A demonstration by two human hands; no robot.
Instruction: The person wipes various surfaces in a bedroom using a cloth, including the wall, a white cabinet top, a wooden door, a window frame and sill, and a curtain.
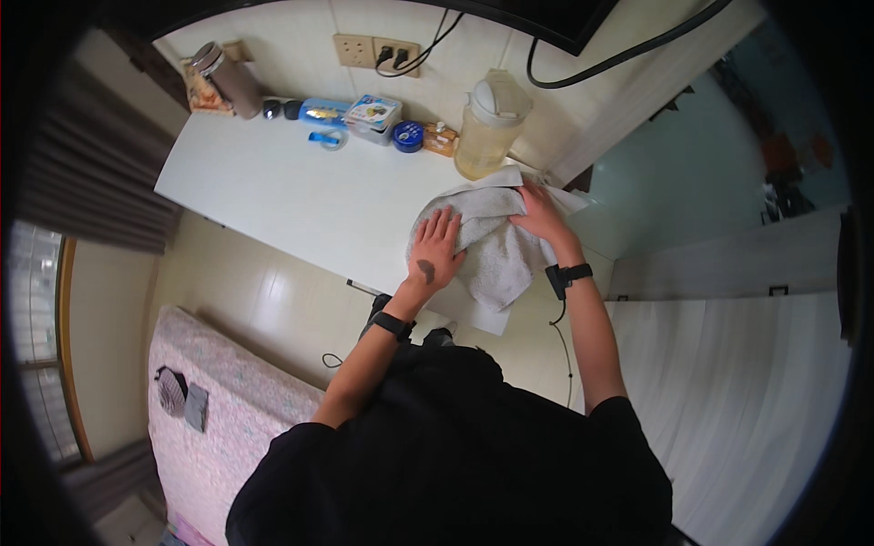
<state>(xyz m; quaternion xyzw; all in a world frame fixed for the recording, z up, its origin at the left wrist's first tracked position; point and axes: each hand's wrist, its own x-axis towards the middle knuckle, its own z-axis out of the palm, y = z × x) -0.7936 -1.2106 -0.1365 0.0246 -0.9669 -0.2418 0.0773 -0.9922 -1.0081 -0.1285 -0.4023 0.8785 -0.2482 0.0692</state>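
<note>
A light grey towel point(501, 259) lies bunched at the right end of the white table, its near part hanging over the front edge. My left hand point(438, 250) rests flat on the towel's left side, fingers stretched out. At the towel's far right edge, my right hand point(543, 218) has its thumb and fingers around the cloth; some fingertips are hidden by the folds. White sheet-like material point(492, 318) shows around the towel. Just beyond it stands a clear plastic jug point(492, 127) with a pale lid and yellowish contents.
Along the back of the white table point(273, 182) stand a brown tumbler point(228, 80), a clear box point(371, 118), a round blue tin point(408, 136) and a tape roll point(330, 138). Plugs sit in the wall socket point(376, 55). A pink mattress point(218, 382) is behind on the left.
</note>
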